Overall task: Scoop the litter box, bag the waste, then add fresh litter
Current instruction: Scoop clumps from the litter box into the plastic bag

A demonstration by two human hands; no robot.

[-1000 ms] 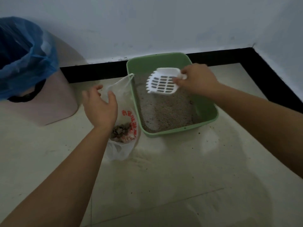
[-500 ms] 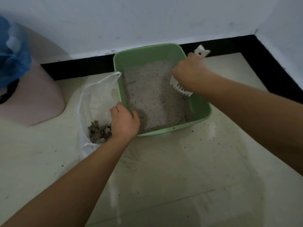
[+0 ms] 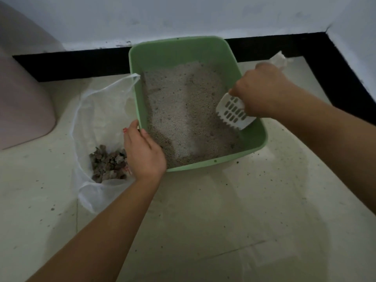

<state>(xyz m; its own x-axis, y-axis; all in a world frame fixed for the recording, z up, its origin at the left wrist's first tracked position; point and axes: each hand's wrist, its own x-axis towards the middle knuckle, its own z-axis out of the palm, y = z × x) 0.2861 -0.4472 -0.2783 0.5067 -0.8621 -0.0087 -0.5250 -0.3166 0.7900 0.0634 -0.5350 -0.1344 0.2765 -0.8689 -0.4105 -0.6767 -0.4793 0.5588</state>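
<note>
The green litter box [image 3: 179,51] sits between both hands, with grey litter [image 3: 183,110] spread inside. Just left of the left hand [image 3: 144,153] lies an open white plastic bag [image 3: 97,110] holding brownish clumps [image 3: 107,163]. That hand grips the box's left rim, thumb inside. The right hand [image 3: 262,90] is clenched round the white slotted scoop [image 3: 234,113], whose teeth angle down below its knuckles. The red print [image 3: 127,169] on the bag, beside the left hand, is unreadable.
</note>
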